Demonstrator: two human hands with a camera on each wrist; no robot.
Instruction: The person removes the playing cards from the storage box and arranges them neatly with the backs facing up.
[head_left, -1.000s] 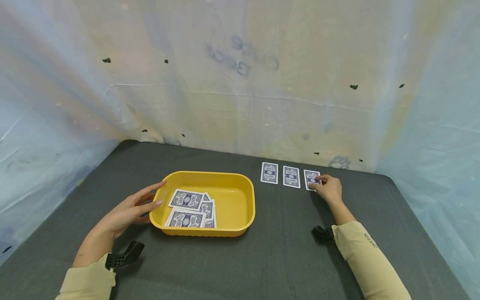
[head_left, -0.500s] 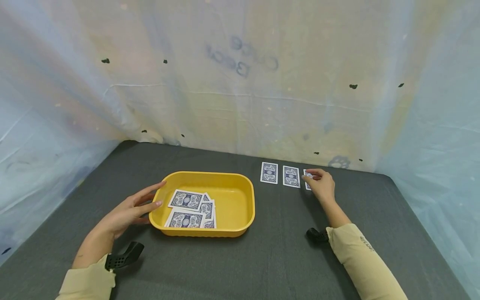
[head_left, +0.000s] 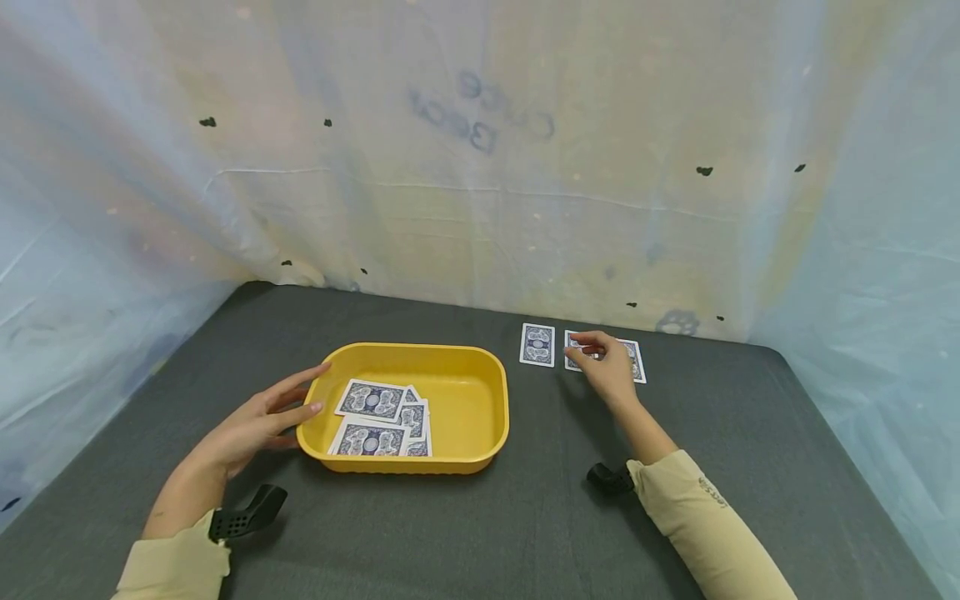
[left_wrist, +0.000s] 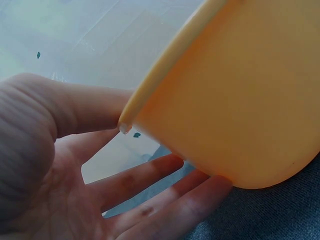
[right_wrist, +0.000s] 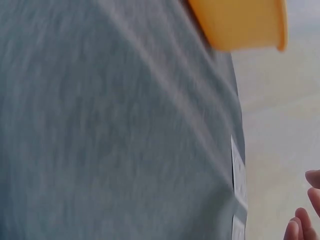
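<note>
My left hand rests against the left end of a yellow plastic tray. The left wrist view shows the thumb at the tray's rim, with nearly straight fingers touching its outer wall. Several playing cards lie face down inside it, overlapping. Above the row at the table's back, my right hand hovers with loosely bent fingers and no card visible between them. It partly covers the middle card and the right card. The left card is fully visible.
Dark grey cloth covers the table. A pale sheet hangs behind it and on both sides. Each wrist wears a black band mount.
My right hand has left the right card and moved left to over the middle card. That right card stays on the table. The left hand and tray have not moved.
</note>
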